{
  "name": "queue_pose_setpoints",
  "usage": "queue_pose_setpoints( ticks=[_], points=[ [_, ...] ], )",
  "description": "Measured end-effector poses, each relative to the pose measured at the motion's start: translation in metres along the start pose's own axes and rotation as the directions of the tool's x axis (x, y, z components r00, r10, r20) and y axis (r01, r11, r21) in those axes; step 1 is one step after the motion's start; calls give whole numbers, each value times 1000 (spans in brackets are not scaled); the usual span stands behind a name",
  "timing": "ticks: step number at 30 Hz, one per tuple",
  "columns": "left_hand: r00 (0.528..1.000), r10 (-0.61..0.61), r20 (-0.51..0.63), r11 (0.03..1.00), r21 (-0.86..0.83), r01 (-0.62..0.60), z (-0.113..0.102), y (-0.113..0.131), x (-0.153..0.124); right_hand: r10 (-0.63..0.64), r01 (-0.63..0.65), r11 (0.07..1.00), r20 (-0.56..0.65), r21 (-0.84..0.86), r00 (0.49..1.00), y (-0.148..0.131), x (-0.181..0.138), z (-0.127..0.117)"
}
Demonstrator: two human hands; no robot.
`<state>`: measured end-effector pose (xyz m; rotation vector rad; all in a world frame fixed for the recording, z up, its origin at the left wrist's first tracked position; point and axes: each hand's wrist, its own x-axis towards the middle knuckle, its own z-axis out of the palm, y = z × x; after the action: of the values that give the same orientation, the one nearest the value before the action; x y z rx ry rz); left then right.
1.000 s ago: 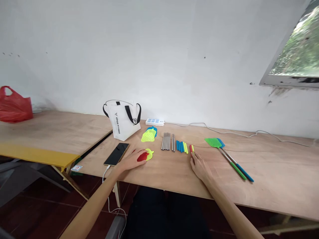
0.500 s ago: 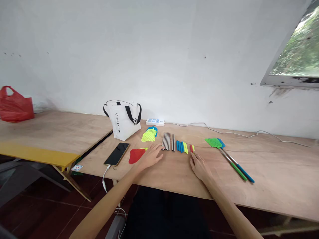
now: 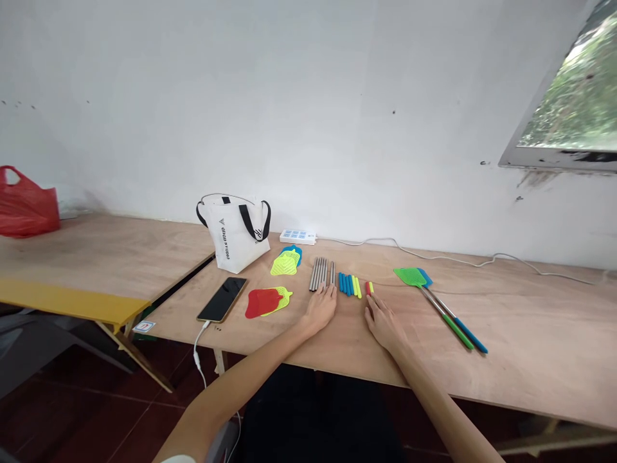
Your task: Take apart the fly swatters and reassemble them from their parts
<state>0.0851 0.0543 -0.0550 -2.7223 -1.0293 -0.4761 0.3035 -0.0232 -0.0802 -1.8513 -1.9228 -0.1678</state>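
My left hand [image 3: 322, 308] lies on the table with its fingers stretched out. Its fingertips touch the near ends of a pair of metal rods [image 3: 332, 272], just right of several more metal rods [image 3: 318, 274]. My right hand [image 3: 384, 319] also rests on the wood, fingers extended, tips at a red handle grip [image 3: 367, 287] that lies beside a yellow one. Between the hands are several blue handle grips [image 3: 346, 284] and a couple of yellow handle grips [image 3: 356, 287]. To the left lie a red fly swatter head [image 3: 263, 303], partly over a yellow one, and yellow and blue heads [image 3: 284, 262] behind.
Two complete fly swatters, green [image 3: 448, 315] and blue [image 3: 460, 321], lie on the right. A phone [image 3: 222, 299] with a white cable, a white tote bag [image 3: 237, 238] and a power strip [image 3: 297, 237] occupy the left and back. A gap separates another table [image 3: 106, 251].
My left hand has moved right, from the left group of metal rods to the pair, uncovering the yellow swatter head under the red one. My right hand stays by the red grip.
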Motion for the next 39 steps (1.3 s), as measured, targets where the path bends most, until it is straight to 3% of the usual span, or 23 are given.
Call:
queue_pose_setpoints(
  ticks=[8,11,14,17,22,25,29,33,36,39],
  points=[
    [1000,18,18,998,56,-19,-17,37,-30,-6,5,1000,-28,-6,1000,0,-1,2],
    [997,50,62,994,93,-55,-38,66,-59,-13,13,1000,-54,11,998,2,-1,4],
    [984,100,145,994,23,-105,-65,94,-90,-27,28,1000,-72,11,997,2,0,5],
    [973,137,186,990,-53,-130,-88,103,-102,-31,32,999,-77,9,997,1,0,5],
    [925,361,115,921,-202,-334,-95,77,-83,-32,32,999,-55,6,998,1,0,3],
    [925,375,67,903,-251,-348,-83,63,-71,-35,35,999,-58,12,998,0,-1,2],
    [963,266,43,940,-233,-249,-69,55,-70,-26,27,999,-71,20,997,-2,-1,1],
    [995,72,65,966,-253,-53,-64,39,-75,-5,9,998,-65,61,998,-2,1,-1],
    [996,-62,67,954,-288,79,-59,21,-76,35,-31,995,-41,97,999,4,0,-6],
    [991,-116,71,937,-322,133,-53,8,-78,105,-101,986,-23,134,994,15,-5,-11]
  ],
)
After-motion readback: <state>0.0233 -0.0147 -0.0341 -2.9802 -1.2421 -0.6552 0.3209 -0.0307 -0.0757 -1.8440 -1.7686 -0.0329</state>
